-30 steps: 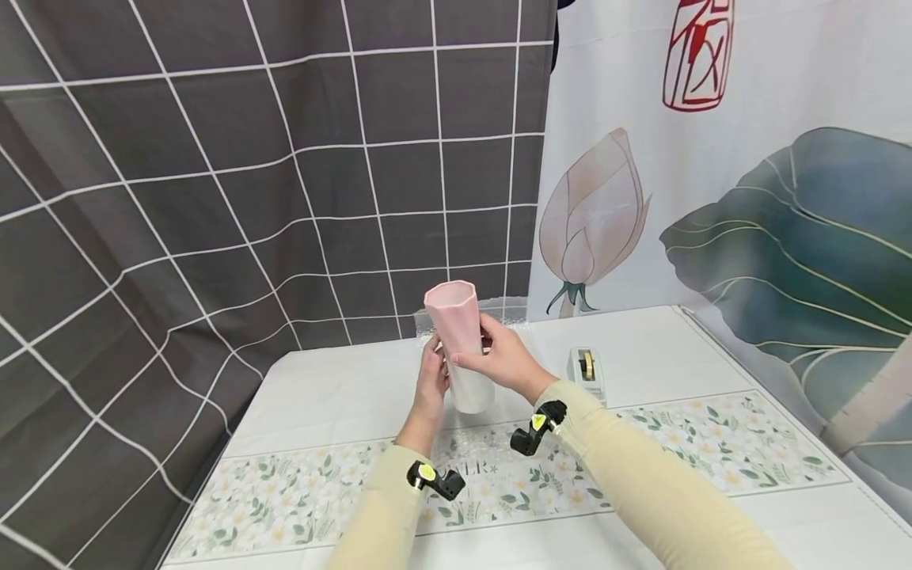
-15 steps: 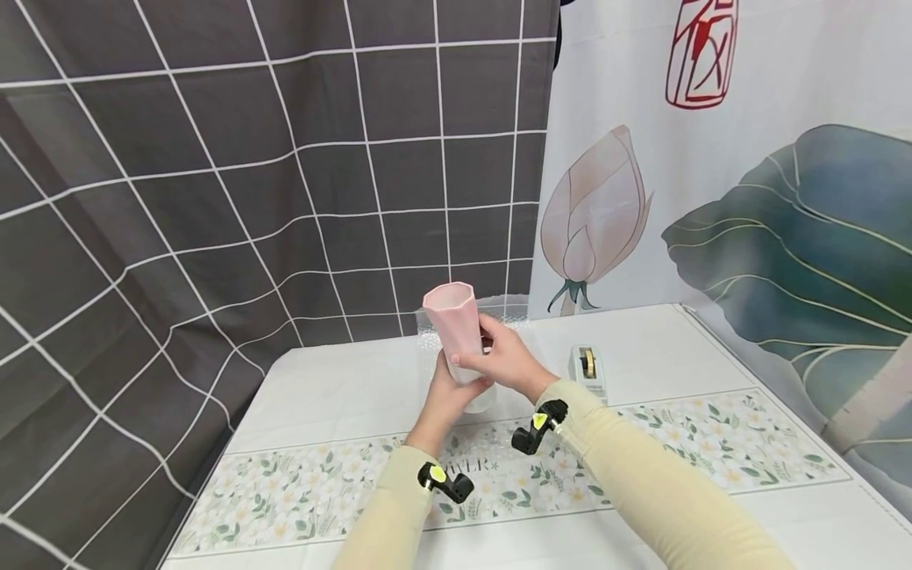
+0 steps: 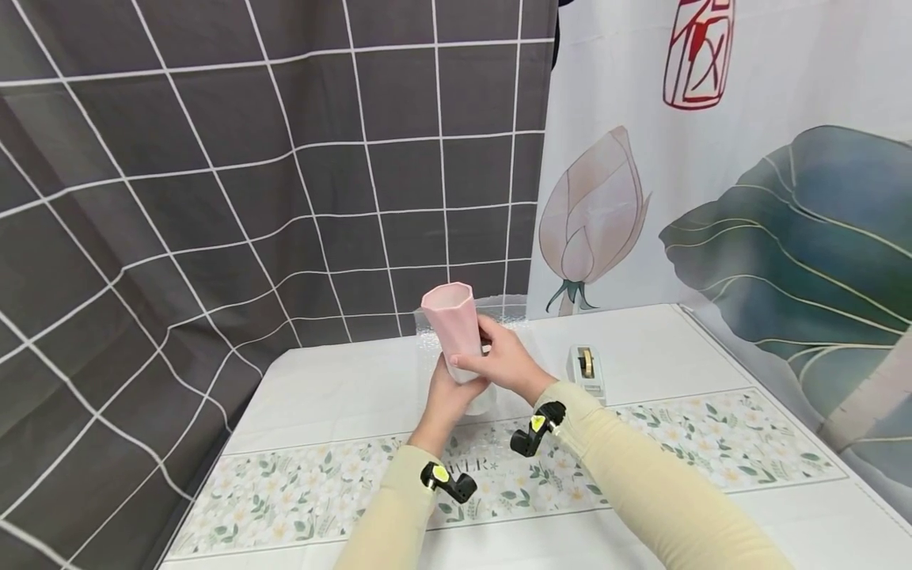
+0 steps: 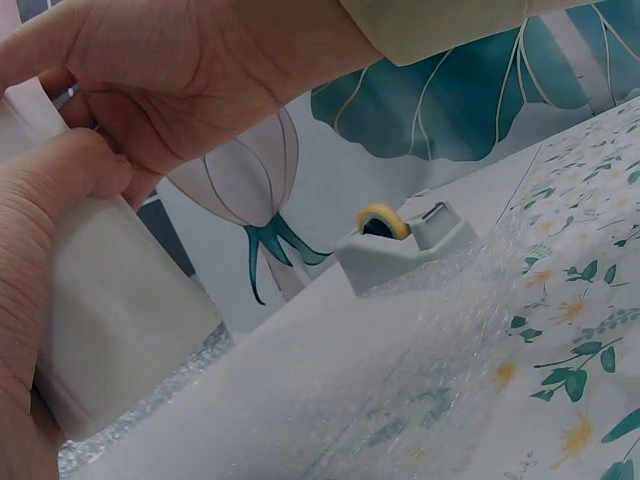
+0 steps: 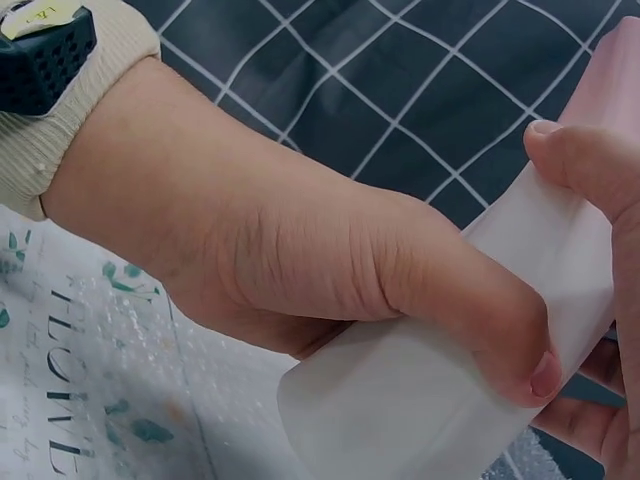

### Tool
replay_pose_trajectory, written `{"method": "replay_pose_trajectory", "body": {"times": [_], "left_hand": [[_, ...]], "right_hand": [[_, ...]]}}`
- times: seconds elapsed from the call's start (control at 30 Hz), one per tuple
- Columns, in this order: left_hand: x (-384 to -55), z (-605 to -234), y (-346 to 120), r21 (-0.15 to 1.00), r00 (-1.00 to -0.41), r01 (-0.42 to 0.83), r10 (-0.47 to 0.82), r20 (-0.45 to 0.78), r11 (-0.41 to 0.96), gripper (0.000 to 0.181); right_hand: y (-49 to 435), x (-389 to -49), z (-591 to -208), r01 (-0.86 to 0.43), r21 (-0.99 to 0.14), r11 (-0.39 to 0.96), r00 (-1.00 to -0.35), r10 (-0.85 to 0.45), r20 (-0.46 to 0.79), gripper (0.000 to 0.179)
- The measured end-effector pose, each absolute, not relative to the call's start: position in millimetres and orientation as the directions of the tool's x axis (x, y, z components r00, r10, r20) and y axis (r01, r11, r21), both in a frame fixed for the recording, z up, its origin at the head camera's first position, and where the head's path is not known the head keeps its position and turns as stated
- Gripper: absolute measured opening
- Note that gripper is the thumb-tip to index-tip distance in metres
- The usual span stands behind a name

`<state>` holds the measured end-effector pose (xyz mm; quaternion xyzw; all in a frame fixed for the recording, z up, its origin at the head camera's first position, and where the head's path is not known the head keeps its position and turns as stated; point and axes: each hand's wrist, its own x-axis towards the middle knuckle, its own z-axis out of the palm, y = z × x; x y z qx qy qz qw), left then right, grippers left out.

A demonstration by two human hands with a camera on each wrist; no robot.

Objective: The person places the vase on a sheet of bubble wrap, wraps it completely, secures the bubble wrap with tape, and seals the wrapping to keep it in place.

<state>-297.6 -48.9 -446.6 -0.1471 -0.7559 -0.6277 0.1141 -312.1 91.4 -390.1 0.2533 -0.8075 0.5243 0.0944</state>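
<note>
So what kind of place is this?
Probably a little indoor work corner, perhaps for wrapping things. A dark grid-patterned cloth hangs behind a table, where a tape dispenser sits near what looks like clear bubble wrap.

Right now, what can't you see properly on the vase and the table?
Inside bottom of the vase: head view, hidden by its own wall.
Part of its white lower half: head view, behind the left grip.
Its whole rim: right wrist view, cut off by the right edge.
Small writing on the table: right wrist view, too blurred to read.
</note>
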Motion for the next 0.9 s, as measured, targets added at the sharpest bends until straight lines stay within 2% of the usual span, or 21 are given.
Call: {"method": "replay_pose_trajectory", "body": {"times": [0.2, 0.53, 0.7, 0.9], "left_hand": [[-299.1, -449.7, -51.3, 0.903, -0.933, 0.355, 0.033, 0.358, 0.243, 0.072], [-303.2, -450.5, -66.3, 0.822, -0.941, 0.295, -0.004, 0.339, 0.486, 0.063], [-305.0, -446.3, -74.4, 0.807, -0.960, 0.248, 0.022, 0.281, 0.537, 0.064], [-309.9, -435.4, -84.0, 0.704, -0.962, 0.255, 0.103, 0.252, 0.663, 0.065]], "right_hand": [[92.4, -313.1, -386.7, -0.501, -0.809, 0.308, -0.848, -0.364, 0.386, 0.066], [111.5, -324.2, -364.2, -0.526, -0.813, 0.249, -0.815, -0.421, 0.398, 0.077], [124.1, -330.1, -354.5, -0.493, -0.805, 0.330, -0.841, -0.419, 0.343, 0.083], [137.2, -332.7, -348.8, -0.435, -0.762, 0.479, -0.886, -0.377, 0.269, 0.098]]}}
